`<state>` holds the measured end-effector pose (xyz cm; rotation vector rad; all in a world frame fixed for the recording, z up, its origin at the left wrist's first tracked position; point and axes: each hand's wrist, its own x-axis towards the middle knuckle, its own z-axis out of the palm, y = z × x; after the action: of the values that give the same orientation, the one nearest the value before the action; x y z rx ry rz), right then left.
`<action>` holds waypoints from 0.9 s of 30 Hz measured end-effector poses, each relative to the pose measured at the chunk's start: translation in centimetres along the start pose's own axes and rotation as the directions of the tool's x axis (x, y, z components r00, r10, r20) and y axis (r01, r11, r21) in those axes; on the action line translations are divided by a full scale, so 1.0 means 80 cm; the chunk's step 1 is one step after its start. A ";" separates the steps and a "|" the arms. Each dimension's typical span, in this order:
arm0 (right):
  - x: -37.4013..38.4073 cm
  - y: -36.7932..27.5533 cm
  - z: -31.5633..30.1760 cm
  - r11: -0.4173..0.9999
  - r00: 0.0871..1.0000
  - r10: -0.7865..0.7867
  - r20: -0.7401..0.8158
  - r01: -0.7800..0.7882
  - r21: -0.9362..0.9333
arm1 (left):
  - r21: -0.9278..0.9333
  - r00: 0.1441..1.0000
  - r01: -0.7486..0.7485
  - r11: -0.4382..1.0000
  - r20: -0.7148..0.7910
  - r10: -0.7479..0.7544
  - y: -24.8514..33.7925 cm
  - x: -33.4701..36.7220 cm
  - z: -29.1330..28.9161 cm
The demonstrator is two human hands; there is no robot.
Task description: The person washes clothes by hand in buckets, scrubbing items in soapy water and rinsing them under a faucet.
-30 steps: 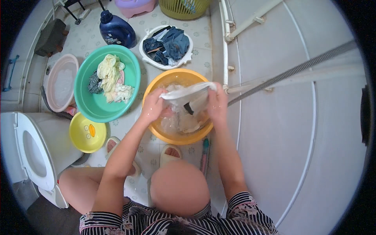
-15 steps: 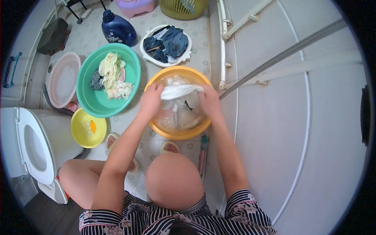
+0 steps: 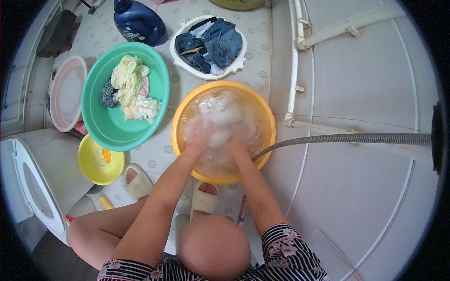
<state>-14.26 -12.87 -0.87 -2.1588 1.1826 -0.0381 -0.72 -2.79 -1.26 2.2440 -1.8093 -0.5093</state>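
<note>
Crowding a patterned tile floor (image 3: pixel 262 61), washing basins; both hands (image 3: pixel 215 140) sunk in the orange basin (image 3: pixel 262 154), grip hidden by suds.

orange basin (image 3: pixel 262 112): glossy plastic | hose (image 3: pixel 347 138): ribbed metal | floor (image 3: pixel 164 150): matt tile

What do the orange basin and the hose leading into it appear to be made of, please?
The orange basin looks like smooth moulded plastic: even colour, rolled glossy rim. The hose seems to be flexible ribbed metal or metal-look plastic, grey with fine rings. Which of the two cannot be told.
</note>
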 end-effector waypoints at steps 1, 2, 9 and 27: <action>0.003 -0.009 -0.016 0.983 0.993 0.046 0.108 -0.026 -0.183 | -0.006 1.000 -0.004 1.000 -0.003 0.004 0.004 0.010 -0.014; 0.006 -0.025 -0.035 0.932 0.973 0.109 0.205 -0.028 -0.361 | -0.041 0.983 0.027 0.999 0.184 -0.020 0.003 0.025 -0.037; -0.028 0.009 -0.058 0.947 0.951 -0.309 -0.016 0.310 0.084 | -0.655 0.966 0.258 0.710 0.160 -0.202 0.051 0.025 -0.188; -0.042 -0.223 -0.284 0.124 0.963 -0.261 -0.069 0.104 0.987 | -0.744 0.856 0.364 -0.561 0.505 -0.114 0.008 -0.023 -0.227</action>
<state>-10.47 -16.01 27.82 -0.9765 0.4442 -0.6329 5.56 -2.07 15.90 0.9454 0.1175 -1.5818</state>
